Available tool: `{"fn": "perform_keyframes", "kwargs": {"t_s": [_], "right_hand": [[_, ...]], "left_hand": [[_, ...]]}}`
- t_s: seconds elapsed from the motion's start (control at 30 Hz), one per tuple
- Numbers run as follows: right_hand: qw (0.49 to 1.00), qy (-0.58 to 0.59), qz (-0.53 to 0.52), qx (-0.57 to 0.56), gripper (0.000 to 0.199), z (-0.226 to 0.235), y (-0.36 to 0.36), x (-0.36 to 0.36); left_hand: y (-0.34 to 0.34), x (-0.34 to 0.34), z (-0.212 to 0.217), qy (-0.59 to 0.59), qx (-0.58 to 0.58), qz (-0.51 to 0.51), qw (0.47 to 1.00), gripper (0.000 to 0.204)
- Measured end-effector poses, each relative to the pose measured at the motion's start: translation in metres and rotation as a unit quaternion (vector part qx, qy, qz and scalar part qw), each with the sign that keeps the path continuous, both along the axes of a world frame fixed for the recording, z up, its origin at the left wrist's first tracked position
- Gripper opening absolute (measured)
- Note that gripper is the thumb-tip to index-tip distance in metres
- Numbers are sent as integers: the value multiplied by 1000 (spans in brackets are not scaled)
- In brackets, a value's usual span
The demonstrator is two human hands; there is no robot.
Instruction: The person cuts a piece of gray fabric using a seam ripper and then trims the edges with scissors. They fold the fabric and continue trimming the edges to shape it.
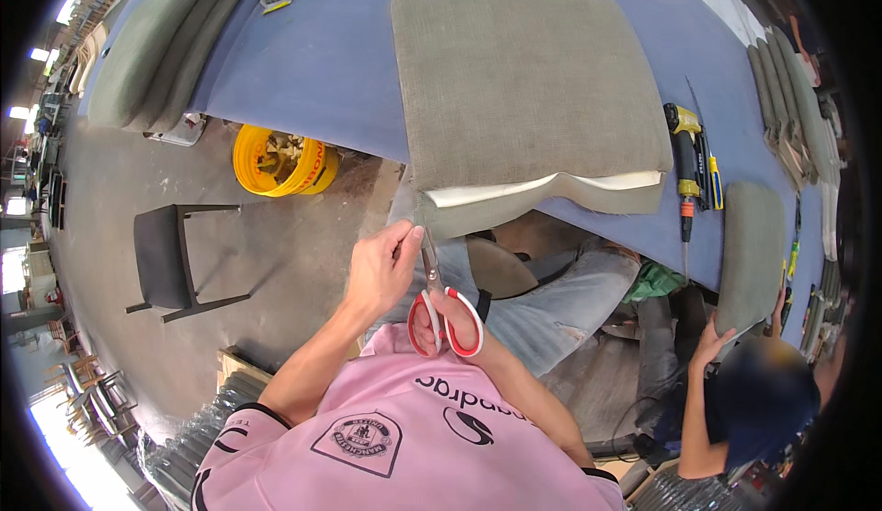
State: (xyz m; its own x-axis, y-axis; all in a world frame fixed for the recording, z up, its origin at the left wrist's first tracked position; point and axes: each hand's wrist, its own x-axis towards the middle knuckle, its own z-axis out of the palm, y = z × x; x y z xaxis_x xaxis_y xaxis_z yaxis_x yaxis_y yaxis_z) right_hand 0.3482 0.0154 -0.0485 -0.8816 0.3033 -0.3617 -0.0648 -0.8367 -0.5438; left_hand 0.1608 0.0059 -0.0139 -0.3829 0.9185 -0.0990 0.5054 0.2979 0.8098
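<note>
A grey fabric seat cushion (524,79) lies on the blue worktable (331,61), its near edge hanging over the table's front with white foam (551,185) showing under the cover. My left hand (381,268) pinches the loose grey fabric at the cushion's near left corner. My right hand (446,318) grips red-and-white scissors (439,304), whose blades point up at that fabric flap, right beside my left thumb.
A yellow-and-black power screwdriver (684,157) and a blue-yellow utility knife (714,180) lie right of the cushion. Another person's hand (712,341) holds a grey cushion (749,254) at lower right. Grey cushions (156,43) are stacked far left. Yellow bucket (276,162) and dark chair (175,258) stand on the floor.
</note>
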Motion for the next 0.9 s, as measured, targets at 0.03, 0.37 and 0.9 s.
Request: {"fn": "perform_keyframes", "kwargs": {"t_s": [0.03,0.37,0.9], "right_hand": [[999,30,-5,-41,62,-3,1,-1],[981,79,-20,-177,75,-13,5,-9],[967,151,-18,-206,72,-39,20,-10]], "left_hand": [[3,2,2,6,5,-4,1000,33],[2,-7,6,47,31,-27,998,30],[-1,-11,0,29,47,-24,998,29]]}}
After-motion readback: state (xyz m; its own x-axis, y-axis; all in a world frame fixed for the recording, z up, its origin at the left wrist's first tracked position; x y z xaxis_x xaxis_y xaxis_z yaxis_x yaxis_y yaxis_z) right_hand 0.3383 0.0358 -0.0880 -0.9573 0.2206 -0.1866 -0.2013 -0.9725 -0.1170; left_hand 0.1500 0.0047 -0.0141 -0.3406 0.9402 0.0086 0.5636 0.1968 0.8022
